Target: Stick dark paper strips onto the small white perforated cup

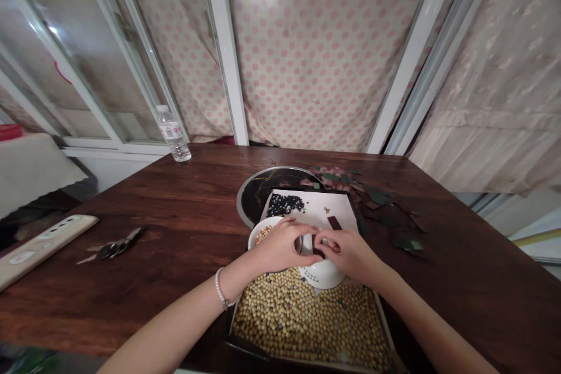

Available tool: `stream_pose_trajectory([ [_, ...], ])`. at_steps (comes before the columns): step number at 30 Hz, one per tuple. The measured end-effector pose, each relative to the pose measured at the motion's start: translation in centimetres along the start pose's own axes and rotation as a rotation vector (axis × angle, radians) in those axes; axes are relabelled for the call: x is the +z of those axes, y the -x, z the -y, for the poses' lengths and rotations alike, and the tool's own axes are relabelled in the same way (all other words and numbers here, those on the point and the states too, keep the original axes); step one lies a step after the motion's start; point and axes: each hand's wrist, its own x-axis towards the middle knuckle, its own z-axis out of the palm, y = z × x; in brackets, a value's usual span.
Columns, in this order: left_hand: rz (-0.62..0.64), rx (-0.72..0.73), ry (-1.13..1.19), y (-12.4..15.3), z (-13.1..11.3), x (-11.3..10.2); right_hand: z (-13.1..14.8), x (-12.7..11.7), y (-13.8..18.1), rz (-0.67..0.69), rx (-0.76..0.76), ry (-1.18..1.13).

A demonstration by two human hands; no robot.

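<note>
A dark brown wooden tabletop (pixel 184 210) holds many things. Far back on the left stands a clear water bottle (pixel 173 133) with a white cap. On the left side lie a pair of scissors (pixel 114 248) and a long pale board (pixel 41 245) with light spots on it. In the middle sits a flat tray (pixel 377 310) with a dark rim, full of small yellow beans (pixel 302 318). At the far end of the tray is a little heap of tiny dark beads (pixel 285 204) on the white part. Behind the tray is a round shiny plate (pixel 256 187), and to the right lie scraps of green and brown paper (pixel 381 210). A white bowl (pixel 322 277) with small holes rests on the beans, and both hands are over it, so much of it is hidden. The left hand (pixel 283 245), with a pearl bracelet (pixel 220 289) on the wrist, has its fingers curled on the rim of the bowl. The right hand (pixel 346 251) pinches a small dark piece (pixel 318 250) between its fingers, just above the bowl. The two hands nearly touch.
</note>
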Motion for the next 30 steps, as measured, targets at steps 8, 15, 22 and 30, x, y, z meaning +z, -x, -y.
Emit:
stream_pose_trajectory([
  [8,0.005,0.0,0.006,0.02,-0.02,0.0,0.08,0.08,-0.07,0.0,0.014,-0.01],
  [15,0.032,-0.002,0.003,-0.07,-0.05,-0.06,0.31,0.09,-0.12,-0.031,0.053,0.015],
  [22,0.03,-0.005,0.008,-0.05,0.0,-0.02,0.28,0.28,-0.07,-0.066,0.059,0.019],
  [30,0.012,-0.013,0.013,-0.04,0.01,0.06,0.27,-0.05,0.07,-0.049,-0.009,0.122],
])
